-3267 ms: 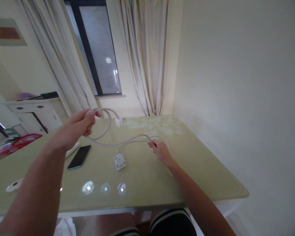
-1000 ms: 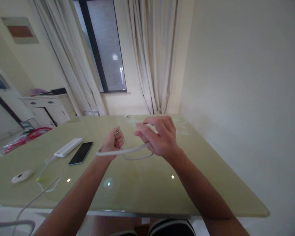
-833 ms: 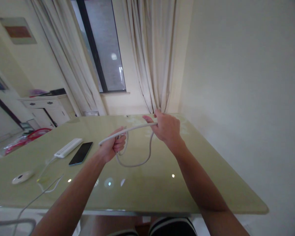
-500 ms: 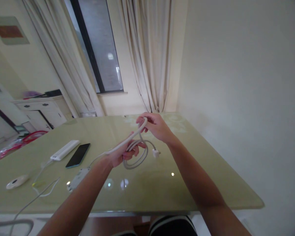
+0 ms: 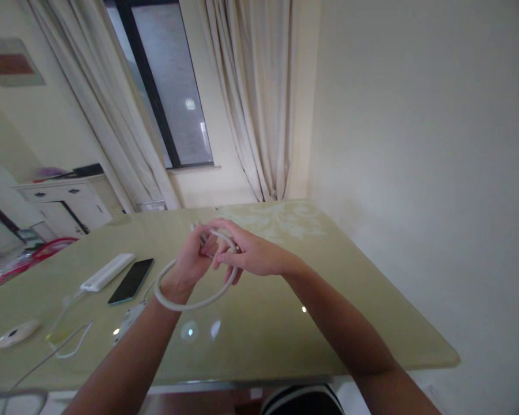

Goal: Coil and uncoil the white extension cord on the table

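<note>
A pale grey power cable [image 5: 199, 305] is coiled between my hands. Its wide loop hangs around my left wrist and passes up to the right hand. My left hand [image 5: 194, 256] is closed around the bundled turns, its fingers partly covered. Beside it, my right hand [image 5: 253, 252] has curled fingers on the cable, with thumb and fingertips close to the left palm. The plug cannot be made out now. Past my left forearm, partly hidden by it, lies a white power strip [image 5: 130, 318] with a thin cord running from it.
A dark phone [image 5: 131, 280] lies left on the glossy greenish table [image 5: 285, 334], beside a long white bar [image 5: 108, 272] with a cable. Farther left are a white oval object [image 5: 18, 333] and a thin pale cord [image 5: 75, 346]. A wall [image 5: 415, 173] borders the right side.
My right hand has moved left and down to meet the left hand. The left hand has turned upward, and the cable now loops widely around its wrist. The plug has gone out of sight.
</note>
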`<state>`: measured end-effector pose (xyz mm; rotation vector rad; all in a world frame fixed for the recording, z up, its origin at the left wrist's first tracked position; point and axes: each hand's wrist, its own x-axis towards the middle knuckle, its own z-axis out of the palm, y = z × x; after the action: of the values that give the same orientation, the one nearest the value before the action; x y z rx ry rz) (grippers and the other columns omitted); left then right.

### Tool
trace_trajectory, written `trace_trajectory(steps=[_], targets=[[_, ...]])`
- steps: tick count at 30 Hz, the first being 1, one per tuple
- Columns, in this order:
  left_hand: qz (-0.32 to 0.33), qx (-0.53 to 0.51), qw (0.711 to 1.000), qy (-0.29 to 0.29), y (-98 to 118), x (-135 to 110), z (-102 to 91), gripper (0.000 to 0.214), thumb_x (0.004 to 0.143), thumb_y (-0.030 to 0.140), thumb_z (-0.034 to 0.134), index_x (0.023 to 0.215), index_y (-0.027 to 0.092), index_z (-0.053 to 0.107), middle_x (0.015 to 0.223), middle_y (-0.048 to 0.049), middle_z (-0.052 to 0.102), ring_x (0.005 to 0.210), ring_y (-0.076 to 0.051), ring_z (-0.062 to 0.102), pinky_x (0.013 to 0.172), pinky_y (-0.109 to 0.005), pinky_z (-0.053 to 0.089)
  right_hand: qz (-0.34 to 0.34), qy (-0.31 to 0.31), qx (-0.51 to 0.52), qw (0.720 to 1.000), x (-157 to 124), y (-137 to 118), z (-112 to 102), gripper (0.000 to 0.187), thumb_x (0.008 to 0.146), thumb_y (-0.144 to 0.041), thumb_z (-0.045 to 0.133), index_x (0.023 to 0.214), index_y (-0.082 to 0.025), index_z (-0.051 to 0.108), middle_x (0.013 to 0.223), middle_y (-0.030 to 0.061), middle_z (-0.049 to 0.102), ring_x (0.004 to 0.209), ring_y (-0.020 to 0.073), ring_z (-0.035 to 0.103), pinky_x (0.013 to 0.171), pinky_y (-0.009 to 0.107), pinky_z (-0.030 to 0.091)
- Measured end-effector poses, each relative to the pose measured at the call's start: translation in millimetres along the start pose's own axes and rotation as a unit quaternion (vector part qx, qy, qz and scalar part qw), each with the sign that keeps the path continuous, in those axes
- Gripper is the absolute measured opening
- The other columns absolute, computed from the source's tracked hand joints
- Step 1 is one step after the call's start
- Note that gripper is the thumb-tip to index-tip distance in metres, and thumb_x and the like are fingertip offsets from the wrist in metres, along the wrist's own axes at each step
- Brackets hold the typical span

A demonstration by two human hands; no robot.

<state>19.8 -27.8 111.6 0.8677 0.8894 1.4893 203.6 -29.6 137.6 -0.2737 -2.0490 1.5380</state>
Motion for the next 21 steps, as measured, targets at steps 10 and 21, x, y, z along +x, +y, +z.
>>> trace_trajectory(steps=[10,21], targets=[[0.205,0.058,0.964,0.159,44.8,41.0,-7.3,0.013,0.08,0.016,0.066,0.073,0.016,0.055,0.062,0.0053,0.052,0.039,-0.002,0.026,0.038,-0.019,0.016,0.009,0.114,0.275,0.955,26.9,24.2,-6.7,0.037,0.083,-0.028,0.074,0.117,-0.016,0.07,0.062,-0.0068,0.055,0.059,0.0074,0.057,0.061,0.019,0.045],[0.127,0.09,0.951,0.267,31.5,74.3,-48.0,0.016,0.083,0.011,0.058,0.075,0.019,0.046,0.058,0.0084,0.05,0.037,-0.003,0.024,0.039,-0.019,0.014,0.063,0.142,0.116,0.981,10.7,18.4,-51.1,0.043,0.075,-0.046,0.084,0.1,-0.012,0.075,0.057,-0.0091,0.046,0.043,0.0023,0.043,0.041,0.015,0.03]])
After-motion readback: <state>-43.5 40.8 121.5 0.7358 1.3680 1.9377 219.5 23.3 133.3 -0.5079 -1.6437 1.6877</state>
